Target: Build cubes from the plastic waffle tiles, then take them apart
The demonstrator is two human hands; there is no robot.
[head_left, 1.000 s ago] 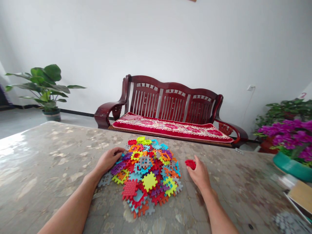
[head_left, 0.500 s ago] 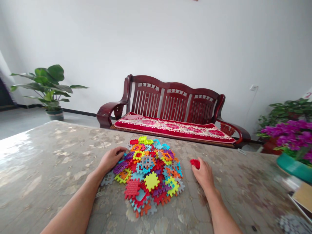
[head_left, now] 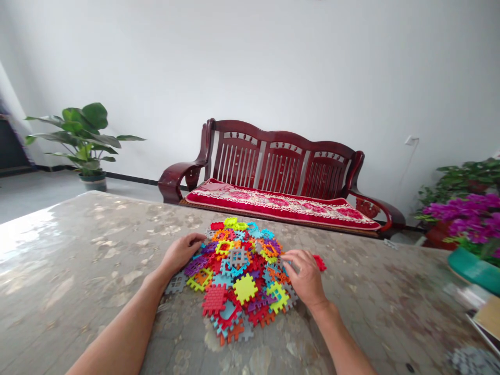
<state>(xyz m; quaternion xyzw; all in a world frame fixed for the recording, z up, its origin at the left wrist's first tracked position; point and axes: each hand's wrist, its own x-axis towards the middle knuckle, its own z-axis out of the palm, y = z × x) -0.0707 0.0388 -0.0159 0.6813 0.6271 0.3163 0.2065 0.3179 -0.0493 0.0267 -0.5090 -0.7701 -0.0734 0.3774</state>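
A heap of coloured plastic interlocking tiles (head_left: 245, 289) lies on the table, in red, lime, orange, purple, blue and grey, some solid and some with window cut-outs. My left hand (head_left: 182, 256) rests at the heap's left edge, fingers loosely bent and apart, near purple and blue tiles; I see nothing held in it. At the right edge, my right hand (head_left: 307, 275) reaches over blue and orange tiles with thumb and forefinger apart. Just beyond its knuckles, a red tile (head_left: 320, 263) lies separately on the table, partly hidden by the hand.
A patterned covering lies over the table (head_left: 97, 271). At the right stand a teal planter (head_left: 474, 271) with purple flowers and a box (head_left: 488, 315), with a grey bumpy item (head_left: 472, 360) nearer me. A wooden bench (head_left: 279, 161) stands beyond the far edge.
My right hand has let go of the red tile, leaving it on the table, and moved left to the heap. My left hand stays at the heap's left edge.
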